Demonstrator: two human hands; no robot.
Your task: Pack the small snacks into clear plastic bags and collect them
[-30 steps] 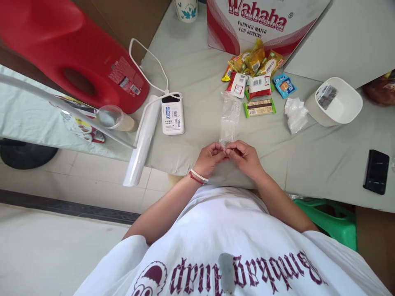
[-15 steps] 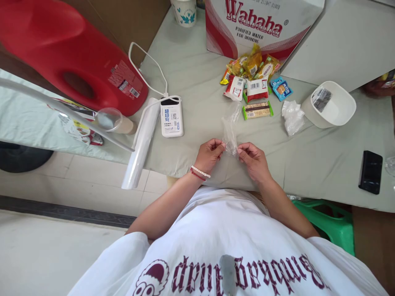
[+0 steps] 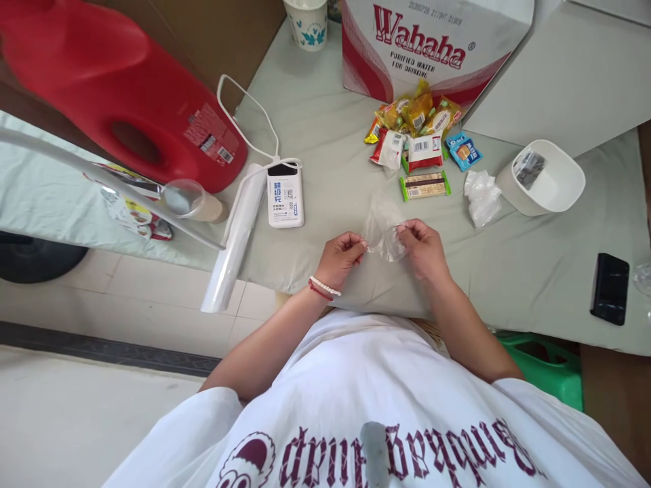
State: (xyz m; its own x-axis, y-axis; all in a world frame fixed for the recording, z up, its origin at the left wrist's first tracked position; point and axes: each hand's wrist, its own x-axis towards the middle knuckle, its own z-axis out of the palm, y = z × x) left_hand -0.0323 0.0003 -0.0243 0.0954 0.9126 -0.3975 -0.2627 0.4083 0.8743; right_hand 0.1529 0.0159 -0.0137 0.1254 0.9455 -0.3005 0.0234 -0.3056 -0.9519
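With our left hand (image 3: pixel 340 259) and right hand (image 3: pixel 424 249) each pinching an edge of the thin, clear plastic bag (image 3: pixel 382 220) just right of the frame's centre, we would do well to part its sides gently and evenly, lest it tear.

A cloth-covered table (image 3: pixel 534 285) spans the center of the frame as pale floor tiles (image 3: pixel 173 308) meet a dark strip (image 3: pixel 102 348) at lower left and a green stool (image 3: pixel 563 381) stands at lower right.

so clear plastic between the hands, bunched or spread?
Partly spread: clear plastic fans out, creased, between the left hand and right hand, each pinching an edge.
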